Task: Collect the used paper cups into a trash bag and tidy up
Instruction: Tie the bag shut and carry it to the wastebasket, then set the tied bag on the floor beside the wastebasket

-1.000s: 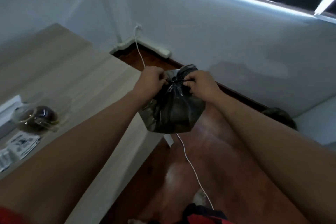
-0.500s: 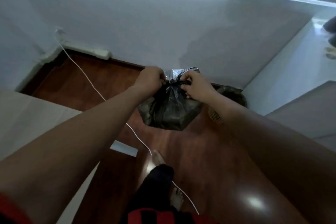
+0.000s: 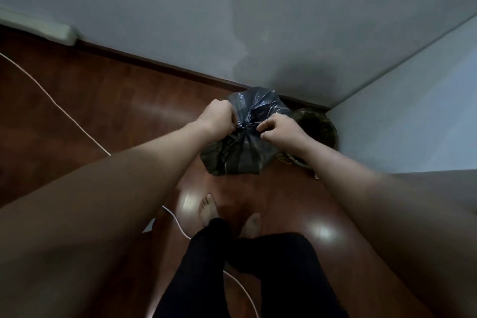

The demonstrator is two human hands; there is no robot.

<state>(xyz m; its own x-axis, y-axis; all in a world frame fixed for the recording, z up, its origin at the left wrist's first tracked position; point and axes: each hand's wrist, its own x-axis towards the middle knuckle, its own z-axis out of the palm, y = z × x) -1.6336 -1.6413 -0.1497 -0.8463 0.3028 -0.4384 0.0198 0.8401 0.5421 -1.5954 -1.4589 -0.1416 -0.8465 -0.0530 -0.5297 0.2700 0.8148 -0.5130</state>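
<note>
Black trash bag [image 3: 240,155] held above floor [image 3: 103,111] near wall corner; left hand [image 3: 216,117], right hand [image 3: 280,128] pinch knotted neck.

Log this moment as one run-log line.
left hand: pinching knot | right hand: pinching knot | bag: held above floor, neck tied

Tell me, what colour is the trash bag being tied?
Black, glossy plastic trash bag, seen best in the head view.

Home room corner, glossy wood floor [image 3: 108,100], plain white walls [image 3: 232,8], bare feet [image 3: 207,208], trailing white cable [image 3: 67,113]
</note>
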